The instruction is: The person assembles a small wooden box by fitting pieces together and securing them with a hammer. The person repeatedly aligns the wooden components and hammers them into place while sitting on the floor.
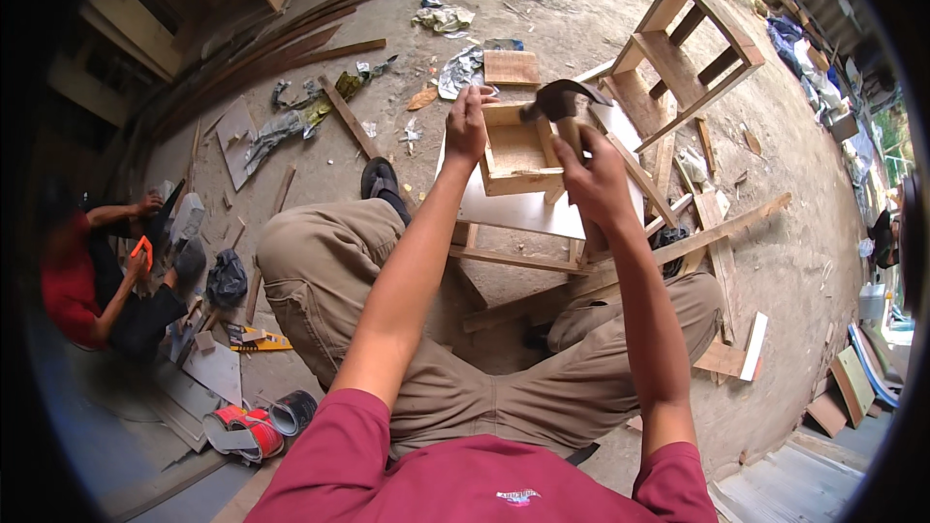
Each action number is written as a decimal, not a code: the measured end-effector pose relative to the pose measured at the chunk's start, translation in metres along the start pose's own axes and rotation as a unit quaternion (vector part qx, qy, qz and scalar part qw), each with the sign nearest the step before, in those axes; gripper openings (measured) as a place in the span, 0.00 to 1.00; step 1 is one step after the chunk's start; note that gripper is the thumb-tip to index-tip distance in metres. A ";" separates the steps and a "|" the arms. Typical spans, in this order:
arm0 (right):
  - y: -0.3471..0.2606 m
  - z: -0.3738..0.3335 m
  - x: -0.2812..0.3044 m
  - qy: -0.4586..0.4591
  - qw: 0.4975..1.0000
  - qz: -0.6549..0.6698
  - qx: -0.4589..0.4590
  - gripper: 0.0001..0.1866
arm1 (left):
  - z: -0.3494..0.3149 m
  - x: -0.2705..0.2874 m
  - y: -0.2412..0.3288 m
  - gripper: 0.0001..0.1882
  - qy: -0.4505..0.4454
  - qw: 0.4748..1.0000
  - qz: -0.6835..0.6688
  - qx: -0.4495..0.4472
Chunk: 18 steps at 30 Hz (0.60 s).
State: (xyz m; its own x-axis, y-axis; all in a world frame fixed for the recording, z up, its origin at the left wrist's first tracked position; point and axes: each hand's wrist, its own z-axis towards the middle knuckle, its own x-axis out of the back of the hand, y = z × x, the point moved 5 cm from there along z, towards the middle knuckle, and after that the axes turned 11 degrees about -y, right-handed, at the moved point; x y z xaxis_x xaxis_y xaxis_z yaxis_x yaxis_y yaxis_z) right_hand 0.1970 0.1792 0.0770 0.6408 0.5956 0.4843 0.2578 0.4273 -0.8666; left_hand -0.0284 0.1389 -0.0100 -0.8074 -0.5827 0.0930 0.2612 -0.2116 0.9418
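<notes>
My right hand [595,174] is closed around the handle of a claw hammer [568,102]. The dark hammer head hangs over the far right corner of a small open wooden box [523,174], which looks like a little drawer. With fingers pinched, my left hand [468,126] grips the far left corner of this box. Whether a nail is between those fingers cannot be made out. Under the box is a white-topped board or low table [504,212] with a wooden frame, standing between my knees.
To the right stands a wooden frame with slats [688,58]. Loose planks [717,232] lie beside my right knee. At the left, another person [92,271] holds an orange-handled tool [142,254]. Cans [293,413] sit near my left hip. Scraps and crumpled paper [461,72] litter the ground.
</notes>
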 end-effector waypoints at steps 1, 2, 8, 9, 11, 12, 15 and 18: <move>-0.003 0.009 -0.012 -0.015 0.999 -0.029 -0.006 0.20 | 0.000 0.001 -0.003 0.29 0.010 1.000 0.019 -0.018; -0.008 0.015 -0.025 -0.030 0.998 -0.058 -0.013 0.22 | 0.000 0.003 -0.007 0.27 0.019 0.998 0.039 -0.036; -0.022 0.034 -0.053 -0.008 0.996 -0.082 0.042 0.15 | -0.005 0.002 -0.006 0.30 0.042 0.999 0.030 -0.005; -0.026 0.036 -0.052 -0.002 0.995 -0.088 0.049 0.14 | -0.001 0.002 -0.003 0.30 0.042 0.999 0.028 -0.010; -0.020 0.036 -0.059 -0.028 0.995 -0.095 0.027 0.14 | -0.004 0.000 0.000 0.30 0.019 1.000 0.003 0.017; -0.021 0.037 -0.061 -0.043 0.994 -0.099 0.019 0.14 | -0.005 0.003 0.000 0.30 0.021 0.999 0.017 0.017; -0.029 0.041 -0.052 -0.030 0.995 -0.088 0.031 0.12 | -0.005 0.008 0.001 0.30 0.030 0.998 0.052 -0.005; -0.035 0.036 -0.049 -0.004 0.997 -0.077 0.032 0.12 | -0.005 0.005 -0.001 0.30 0.034 0.998 0.060 -0.003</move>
State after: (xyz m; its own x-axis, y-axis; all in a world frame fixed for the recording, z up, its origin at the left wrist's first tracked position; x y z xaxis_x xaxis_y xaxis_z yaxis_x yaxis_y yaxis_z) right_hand 0.1305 0.1596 0.0884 0.5914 0.5254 0.6117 0.3061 0.5556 -0.7731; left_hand -0.0298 0.1325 -0.0116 -0.7330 -0.6553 0.1824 0.3565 -0.1418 0.9235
